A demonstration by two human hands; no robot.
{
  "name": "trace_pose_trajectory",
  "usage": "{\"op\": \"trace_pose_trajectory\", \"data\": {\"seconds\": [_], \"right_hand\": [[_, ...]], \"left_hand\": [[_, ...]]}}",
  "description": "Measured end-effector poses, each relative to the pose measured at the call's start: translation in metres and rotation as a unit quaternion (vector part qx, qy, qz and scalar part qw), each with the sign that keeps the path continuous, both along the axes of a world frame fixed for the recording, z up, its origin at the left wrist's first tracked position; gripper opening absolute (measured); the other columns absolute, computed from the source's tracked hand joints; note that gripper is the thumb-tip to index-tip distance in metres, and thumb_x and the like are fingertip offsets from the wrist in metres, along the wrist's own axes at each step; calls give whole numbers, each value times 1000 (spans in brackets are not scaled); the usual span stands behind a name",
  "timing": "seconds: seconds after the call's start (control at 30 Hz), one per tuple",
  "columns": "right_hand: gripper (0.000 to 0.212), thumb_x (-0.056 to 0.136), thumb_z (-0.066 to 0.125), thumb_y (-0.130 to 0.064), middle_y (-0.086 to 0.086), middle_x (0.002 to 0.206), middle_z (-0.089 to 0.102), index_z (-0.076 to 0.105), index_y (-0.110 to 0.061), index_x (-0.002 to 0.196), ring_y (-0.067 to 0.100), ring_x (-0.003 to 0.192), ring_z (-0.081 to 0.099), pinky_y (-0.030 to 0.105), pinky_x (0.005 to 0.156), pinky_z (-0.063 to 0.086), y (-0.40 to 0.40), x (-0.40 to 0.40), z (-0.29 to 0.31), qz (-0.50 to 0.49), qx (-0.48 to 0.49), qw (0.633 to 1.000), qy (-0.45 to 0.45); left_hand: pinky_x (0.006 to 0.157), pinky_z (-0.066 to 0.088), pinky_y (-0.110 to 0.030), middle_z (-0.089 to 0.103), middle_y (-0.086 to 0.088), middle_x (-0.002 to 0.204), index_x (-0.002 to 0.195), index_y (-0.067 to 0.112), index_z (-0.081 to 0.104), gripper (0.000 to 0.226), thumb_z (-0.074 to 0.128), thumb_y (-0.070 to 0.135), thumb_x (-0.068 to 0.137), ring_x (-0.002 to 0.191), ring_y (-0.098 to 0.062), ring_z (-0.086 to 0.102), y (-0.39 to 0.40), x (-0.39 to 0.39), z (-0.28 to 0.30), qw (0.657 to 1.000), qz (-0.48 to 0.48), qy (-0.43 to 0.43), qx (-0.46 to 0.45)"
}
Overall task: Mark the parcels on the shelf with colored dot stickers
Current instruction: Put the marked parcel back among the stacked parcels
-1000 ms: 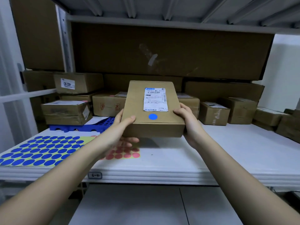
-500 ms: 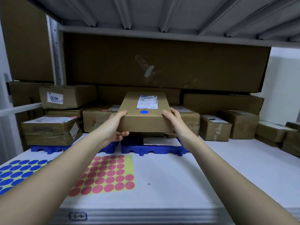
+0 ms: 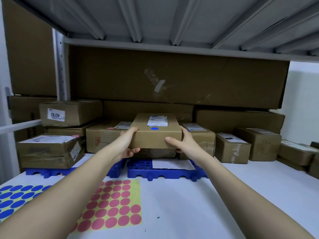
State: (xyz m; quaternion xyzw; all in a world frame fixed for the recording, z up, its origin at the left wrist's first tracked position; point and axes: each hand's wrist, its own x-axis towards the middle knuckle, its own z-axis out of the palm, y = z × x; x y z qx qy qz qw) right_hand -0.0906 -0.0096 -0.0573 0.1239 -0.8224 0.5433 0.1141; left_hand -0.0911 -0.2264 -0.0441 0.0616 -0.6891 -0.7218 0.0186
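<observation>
A flat brown parcel [image 3: 155,138] with a white label and a blue dot sticker [image 3: 154,128] on top is held at the back of the shelf, above another box. My left hand [image 3: 128,145] grips its left end, thumb on top and fingers underneath. My right hand [image 3: 185,144] grips its right end the same way. A sheet of pink dot stickers [image 3: 114,206] lies on the white shelf board [image 3: 207,204] under my left forearm. A sheet of blue dot stickers [image 3: 19,199] lies at the left edge.
Brown parcels line the back: a stack at the left [image 3: 48,150], a box marked 4010 [image 3: 70,112], several more at the right [image 3: 231,150]. Two left parcels carry pink dots. Blue plastic pallets [image 3: 165,173] sit under the middle boxes. A large carton [image 3: 172,76] spans the rear.
Both hands have carried the blue-dotted parcel away from me and lower, toward the back row. My view has moved closer to the shelf.
</observation>
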Motion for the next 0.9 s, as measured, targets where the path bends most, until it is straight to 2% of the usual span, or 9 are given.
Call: {"op": "trace_pose_trajectory", "data": {"seconds": [0.1,0.23,0.33,0.43,0.53,0.67,0.73,0.83,0.9], "right_hand": [[90,82,70,-48,-1,150,23,19,-22,153,22,129,43,39,96,50,-3,-5,-3,-20,23,999,8],[90,83,67,-52,0,153,19,19,-22,153,22,129,43,48,104,45,-7,-6,-6,-46,47,998,19],[85,85,65,-50,-1,153,22,19,-23,152,22,125,47,46,101,47,-7,-5,-8,-64,74,994,45],[74,91,61,-45,0,154,27,22,-24,150,22,124,49,37,98,46,-8,-4,-8,-107,114,984,82],[65,92,57,-48,-1,150,34,28,-27,147,26,118,54,38,87,51,-9,-4,-8,-163,166,965,122],[57,94,51,-51,0,144,39,33,-29,143,27,110,58,37,79,53,-9,-5,-8,-213,225,940,142],[53,95,49,-50,0,143,40,35,-29,141,27,107,59,33,73,51,-8,-7,-6,-225,254,928,154],[49,96,48,-48,0,140,41,38,-29,140,24,102,60,28,65,47,-7,-10,-4,-225,276,919,168],[47,97,48,-45,0,139,41,38,-28,140,23,101,60,27,63,45,-7,-13,-3,-226,286,916,169]], "left_hand": [[45,34,-20,56,-10,102,124,24,38,47,50,54,90,59,-17,56,0,-3,-2,1000,3,-9,-5],[46,36,-20,57,-10,107,122,25,38,45,47,57,91,59,-16,57,1,-5,-4,1000,15,-15,-5],[48,37,-21,56,-7,108,121,25,37,43,46,55,92,61,-16,60,2,-7,-9,1000,20,-4,1],[55,41,-23,52,-3,111,127,22,35,42,49,45,94,71,-16,64,1,-7,-13,1000,11,20,-3],[58,45,-24,46,-6,133,138,20,31,49,53,27,94,75,-14,67,0,-9,-14,993,41,64,-87],[57,45,-22,50,-4,130,138,17,34,51,56,11,92,73,-12,66,0,-14,-15,977,56,129,-161],[58,49,-23,50,-6,131,135,17,38,50,60,13,91,75,-15,67,-1,-18,-17,965,75,152,-200],[69,54,-34,54,-5,123,131,17,43,48,65,22,88,72,-17,68,-3,-22,-18,938,111,167,-282],[80,54,-39,60,-4,118,126,19,48,44,67,25,87,84,-22,68,-3,-23,-18,921,132,177,-322]]}}
